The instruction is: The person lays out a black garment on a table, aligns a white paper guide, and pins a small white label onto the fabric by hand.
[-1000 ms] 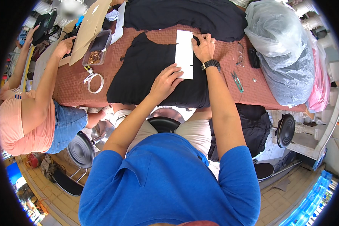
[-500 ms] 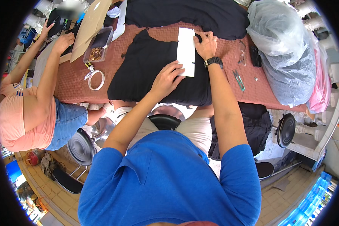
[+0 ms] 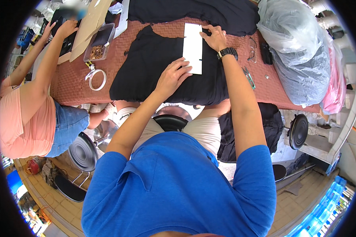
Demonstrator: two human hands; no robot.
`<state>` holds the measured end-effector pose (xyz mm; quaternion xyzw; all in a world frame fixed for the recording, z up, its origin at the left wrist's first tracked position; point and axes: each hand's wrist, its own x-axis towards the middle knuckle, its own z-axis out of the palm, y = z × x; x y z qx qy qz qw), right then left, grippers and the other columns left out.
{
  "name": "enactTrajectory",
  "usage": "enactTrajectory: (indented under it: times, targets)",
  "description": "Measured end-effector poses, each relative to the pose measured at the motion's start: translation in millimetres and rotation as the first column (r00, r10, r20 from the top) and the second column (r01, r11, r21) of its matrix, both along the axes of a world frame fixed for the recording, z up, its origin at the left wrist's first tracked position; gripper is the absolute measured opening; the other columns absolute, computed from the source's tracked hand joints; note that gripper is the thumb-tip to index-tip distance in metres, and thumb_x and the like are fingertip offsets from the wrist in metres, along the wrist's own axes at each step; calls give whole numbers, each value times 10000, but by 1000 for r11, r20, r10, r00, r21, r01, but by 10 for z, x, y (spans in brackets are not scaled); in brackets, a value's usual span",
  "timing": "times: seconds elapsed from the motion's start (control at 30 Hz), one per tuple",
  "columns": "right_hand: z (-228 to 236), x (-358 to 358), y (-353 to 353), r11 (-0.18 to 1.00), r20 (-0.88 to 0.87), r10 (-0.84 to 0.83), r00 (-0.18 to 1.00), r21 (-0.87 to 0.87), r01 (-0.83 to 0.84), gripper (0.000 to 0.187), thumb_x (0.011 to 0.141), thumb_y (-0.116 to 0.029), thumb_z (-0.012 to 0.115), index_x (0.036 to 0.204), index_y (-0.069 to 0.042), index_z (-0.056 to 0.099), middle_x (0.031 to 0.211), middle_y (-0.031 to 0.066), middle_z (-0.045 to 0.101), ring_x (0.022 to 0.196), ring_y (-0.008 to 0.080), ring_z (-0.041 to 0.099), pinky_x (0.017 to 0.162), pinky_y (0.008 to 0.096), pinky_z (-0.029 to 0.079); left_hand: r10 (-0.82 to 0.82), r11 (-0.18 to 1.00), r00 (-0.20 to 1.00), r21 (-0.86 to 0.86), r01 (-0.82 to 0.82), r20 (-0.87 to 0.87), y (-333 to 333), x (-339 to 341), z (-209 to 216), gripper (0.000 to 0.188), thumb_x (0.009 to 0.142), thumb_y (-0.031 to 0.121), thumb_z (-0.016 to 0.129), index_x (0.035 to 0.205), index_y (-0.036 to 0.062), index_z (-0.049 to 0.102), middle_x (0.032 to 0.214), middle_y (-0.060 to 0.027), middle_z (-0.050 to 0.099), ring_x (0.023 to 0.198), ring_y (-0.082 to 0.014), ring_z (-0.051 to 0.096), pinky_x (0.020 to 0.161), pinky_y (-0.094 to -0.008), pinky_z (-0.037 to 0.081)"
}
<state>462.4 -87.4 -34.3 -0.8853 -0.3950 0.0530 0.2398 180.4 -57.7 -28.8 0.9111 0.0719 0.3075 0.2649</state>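
Observation:
A white card template [image 3: 192, 47] with small dark notches lies lengthwise on a black cloth piece [image 3: 146, 65], near the cloth's right side. My left hand [image 3: 172, 77] rests with fingers stretched out, their tips on the template's lower left edge. At its upper right edge is my right hand [image 3: 215, 38], wearing a dark wristwatch, thumb and index finger apart and touching the border. Neither hand is closed around anything.
Green-handled thread snips [image 3: 249, 78] and eyeglasses [image 3: 252, 50] lie at the right. Beyond stand bulging plastic bags [image 3: 294, 47]. Black fabric [image 3: 194, 12] covers the far edge. Leftward are a white ring [image 3: 97, 80], a clear box [image 3: 99, 45] and a co-worker [image 3: 31, 118].
The view has shifted slightly. My right hand's fingers have spread a little at the template's edge, and my right forearm now partly covers the snips. The co-worker's near hand has risen.

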Motion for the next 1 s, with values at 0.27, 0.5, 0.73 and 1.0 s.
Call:
enactTrajectory:
  times: [0.27, 0.5, 0.73, 1.0]
  targets:
    - [-6, -31, -11, 1000, 11, -16, 1000, 22, 16, 442, 888, -486, 710, 1293, -311, 674, 1377, 125, 552, 1268, 404, 495, 1089, 487, 422, -2, 1000, 1000, 2, 2, -7, 1, 6, -14, 227, 881, 151, 760, 1095, 74, 744, 1192, -76, 691, 1251, -294, 608, 1001, -415, 530]
    - [-30, -30, -7, 999, 3, -13, 1000, 35, 13, 438, 893, -480, 707, 1295, -309, 671, 1367, 120, 552, 1268, 403, 492, 1091, 478, 416, 5, 1000, 1000, 2, -5, -9, -2, 2, -9, 229, 880, 151, 760, 1096, 78, 747, 1193, -69, 686, 1252, -291, 606, 1000, -414, 529]
    - [-14, -57, -17, 999, -5, -12, 1000, 40, 13, 434, 902, -469, 700, 1300, -299, 665, 1359, 112, 550, 1269, 400, 488, 1086, 487, 417, 7, 1000, 1000, 6, -7, -4, -5, -6, -7, 219, 875, 148, 764, 1081, 75, 753, 1195, -61, 681, 1249, -290, 605, 995, -415, 531]
    - [-17, -60, -24, 998, 2, -15, 1000, 57, 15, 416, 894, -454, 710, 1277, -296, 675, 1350, 104, 555, 1266, 400, 485, 1071, 494, 429, 9, 1000, 1000, 10, -9, -4, -3, -2, -17, 212, 872, 151, 763, 1071, 79, 749, 1205, -57, 676, 1252, -280, 605, 997, -406, 528]
